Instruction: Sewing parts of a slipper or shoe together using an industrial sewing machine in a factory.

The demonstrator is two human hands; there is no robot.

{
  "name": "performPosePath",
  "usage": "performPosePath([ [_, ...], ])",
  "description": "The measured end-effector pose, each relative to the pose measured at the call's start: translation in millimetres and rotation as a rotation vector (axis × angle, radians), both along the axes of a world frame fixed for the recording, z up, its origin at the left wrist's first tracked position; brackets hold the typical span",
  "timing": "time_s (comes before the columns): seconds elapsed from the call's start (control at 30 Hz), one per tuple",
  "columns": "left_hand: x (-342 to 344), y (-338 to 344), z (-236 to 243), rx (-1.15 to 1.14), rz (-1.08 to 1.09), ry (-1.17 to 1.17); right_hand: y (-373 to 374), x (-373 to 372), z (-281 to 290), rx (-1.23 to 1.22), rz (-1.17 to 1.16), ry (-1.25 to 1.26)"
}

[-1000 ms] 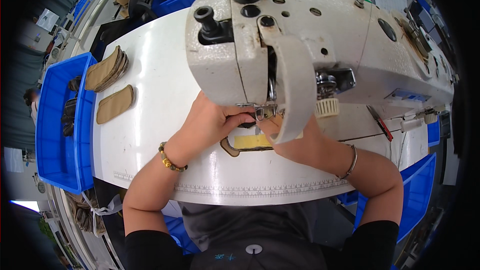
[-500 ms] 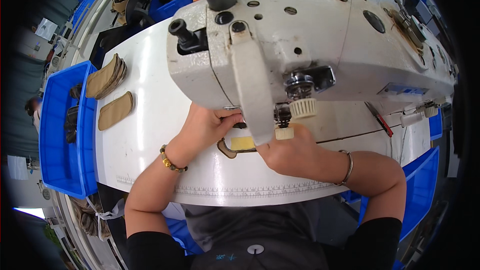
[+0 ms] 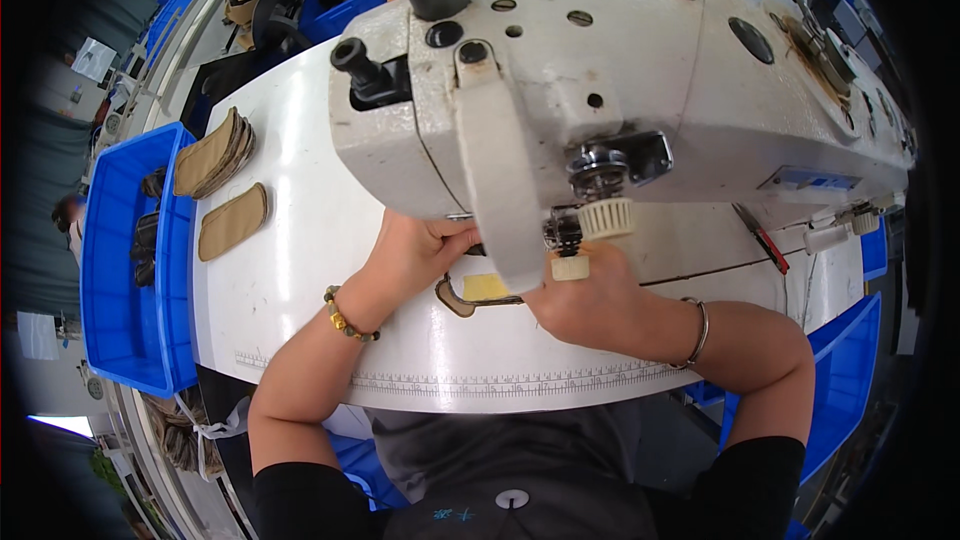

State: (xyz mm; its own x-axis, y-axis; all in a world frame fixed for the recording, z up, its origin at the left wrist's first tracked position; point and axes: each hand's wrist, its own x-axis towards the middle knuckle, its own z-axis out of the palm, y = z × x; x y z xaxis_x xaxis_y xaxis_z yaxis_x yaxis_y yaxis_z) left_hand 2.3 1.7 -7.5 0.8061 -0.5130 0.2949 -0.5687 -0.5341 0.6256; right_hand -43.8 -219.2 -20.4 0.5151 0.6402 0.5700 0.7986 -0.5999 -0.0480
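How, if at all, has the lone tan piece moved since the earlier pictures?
No: the lone tan piece keeps its place against the printed ruler.

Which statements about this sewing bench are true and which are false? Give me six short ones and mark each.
1. A yellow patch shows between the left hand and the right hand. True.
2. The beaded bracelet is on the right wrist. False: the beaded bracelet is on the left wrist; the right wears a metal bangle.
3. A single tan piece lies nearer the person than the tan stack. True.
4. The bin left of the table is red. False: that bin beside the white table is blue.
5. The sewing machine hides part of the right hand. True.
6. Ruler marks run along the far edge. False: the ruler marks follow the near edge.
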Motion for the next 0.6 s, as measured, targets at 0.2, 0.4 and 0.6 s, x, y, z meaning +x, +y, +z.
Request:
performPosePath([
  [0.2,-1,-5,12,0.077,-0.019,-0.121,0,0,-5,0.001,-0.04,0.015],
  [0.4,0,-7,13,0.218,-0.037,-0.229,-4,1,-1,-0.06,0.011,0.139],
  [0.6,5,15,-26,0.307,0.185,-0.072,-2,0,0,0.027,0.032,0.164],
])
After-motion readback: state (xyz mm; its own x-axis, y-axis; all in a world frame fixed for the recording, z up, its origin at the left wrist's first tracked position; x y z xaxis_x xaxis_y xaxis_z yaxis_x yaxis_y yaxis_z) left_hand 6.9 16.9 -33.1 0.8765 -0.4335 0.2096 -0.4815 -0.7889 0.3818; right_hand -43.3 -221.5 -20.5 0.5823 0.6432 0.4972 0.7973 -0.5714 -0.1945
